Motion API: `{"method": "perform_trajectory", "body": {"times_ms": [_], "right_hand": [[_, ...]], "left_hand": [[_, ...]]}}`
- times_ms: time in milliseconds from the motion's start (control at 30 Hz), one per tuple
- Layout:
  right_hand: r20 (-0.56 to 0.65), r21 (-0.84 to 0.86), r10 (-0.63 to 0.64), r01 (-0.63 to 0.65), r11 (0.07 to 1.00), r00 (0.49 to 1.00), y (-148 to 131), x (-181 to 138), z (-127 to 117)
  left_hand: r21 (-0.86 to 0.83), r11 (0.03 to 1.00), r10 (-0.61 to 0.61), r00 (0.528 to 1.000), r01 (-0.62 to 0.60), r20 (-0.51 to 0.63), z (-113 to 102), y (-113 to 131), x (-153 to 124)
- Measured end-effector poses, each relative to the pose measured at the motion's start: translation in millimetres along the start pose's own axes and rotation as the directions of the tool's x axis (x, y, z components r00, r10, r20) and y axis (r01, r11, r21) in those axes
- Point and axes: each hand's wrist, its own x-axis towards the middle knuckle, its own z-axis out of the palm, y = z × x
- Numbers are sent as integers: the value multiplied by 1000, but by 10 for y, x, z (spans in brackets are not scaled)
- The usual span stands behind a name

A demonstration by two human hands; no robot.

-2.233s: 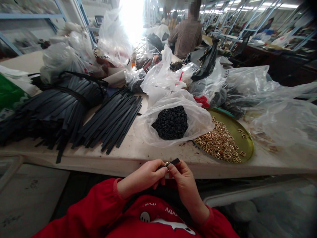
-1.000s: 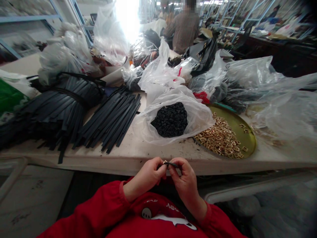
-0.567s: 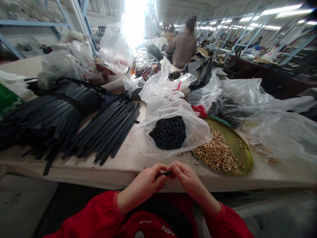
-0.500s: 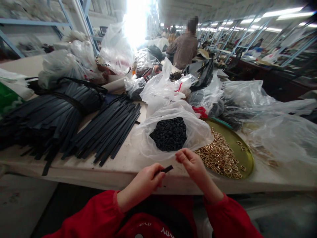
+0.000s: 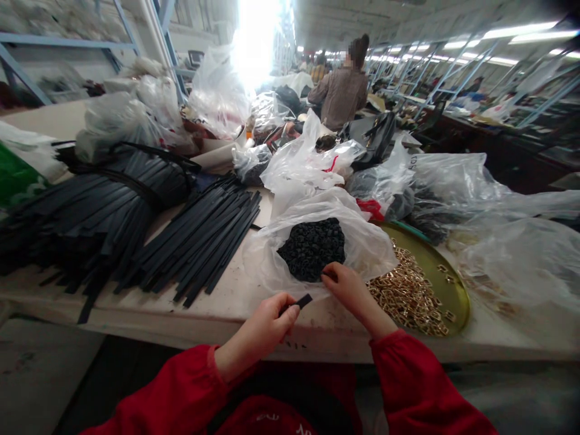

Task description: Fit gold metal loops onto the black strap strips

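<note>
black strip (image 5: 305,299): in the left hand, near the front edge of the table (image 5: 217,317); its short free end juts past the thumb, slanting up to the right, and the rest is hidden by the hand.
left hand (image 5: 270,321): thumb and fingers closed on the black strip, with no gap showing between them.
right hand (image 5: 348,291): reaches to the near right edge of the small black loops (image 5: 312,244); its fingers are curled in, thumb close to the forefinger. whether a loop is pinched between the tips, i cannot tell.
plastic bag (image 5: 265,260): whitish, mouth spread wide around the loops, between the loose strips and the tray.
buckles (image 5: 403,293): gold-coloured, heaped on the left part of the tray, a few apart towards its right.
tray (image 5: 458,296): yellowish, round, just beside the bag, partly behind the right forearm.
loose strips (image 5: 199,235): long, black, fanned out left of the bag.
tied bundle (image 5: 99,205): more black strips, banded, at the far left.
sleeves (image 5: 423,377): red, both cuffs at the wrists.
co-worker (image 5: 341,93): in a brown top, beyond the heaped bags, well apart from the hands.
</note>
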Motion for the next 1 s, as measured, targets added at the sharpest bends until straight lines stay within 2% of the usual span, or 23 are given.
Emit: {"method": "perform_trajectory", "body": {"times_ms": [67, 133, 167, 200, 300, 400, 467, 533, 600, 767, 900, 933, 1000], "right_hand": [[10, 312, -5, 2, 950, 1000, -94, -137, -60], [61, 658, -14, -30, 753, 998, -220, -304, -92], [94, 769, -23, -58, 636, 995, -281, -387, -94], [124, 831, -35, -84, 550, 992, -336, -462, -86], [196, 911, -42, -166, 377, 980, -440, -621, -22], [292, 935, 16, -289, 206, 956, -471, -699, 73], [335, 931, 78, -343, 127, 939, -478, -738, 135], [321, 933, 134, -337, 123, 937, -486, -781, 190], [258, 939, 171, -288, 185, 951, -496, -834, 236], [76, 892, 174, -145, 428, 982, -517, -1003, 342], [-116, 790, 106, 27, 612, 988, -530, -1096, 451], [-125, 785, 101, 36, 618, 987, -531, -1100, 466], [-87, 825, 130, -2, 565, 988, -530, -1086, 467]], "left_hand": [[-30, 999, 16, 998, -17, -55, -16, 20, 23], [-71, 997, 33, 995, -40, -94, -27, 47, 31], [-95, 994, 40, 995, -49, -95, -27, 60, 26], [-119, 992, 43, 996, -53, -80, -22, 72, 14], [-114, 992, 46, 999, -48, -20, 14, 103, -64], [95, 990, 109, 991, -102, -72, 54, 133, -170], [269, 954, 166, 980, -131, -111, 74, 146, -229], [381, 915, 194, 974, -136, -118, 91, 144, -267], [424, 896, 193, 975, -129, -113, 105, 128, -284], [418, 901, 156, 986, -115, -65, 128, 75, -290], [405, 900, 179, 984, -161, -5, 155, 70, -304], [395, 905, 174, 985, -158, -4, 161, 74, -312], [373, 917, 155, 988, -139, -15, 167, 85, -335]]}}
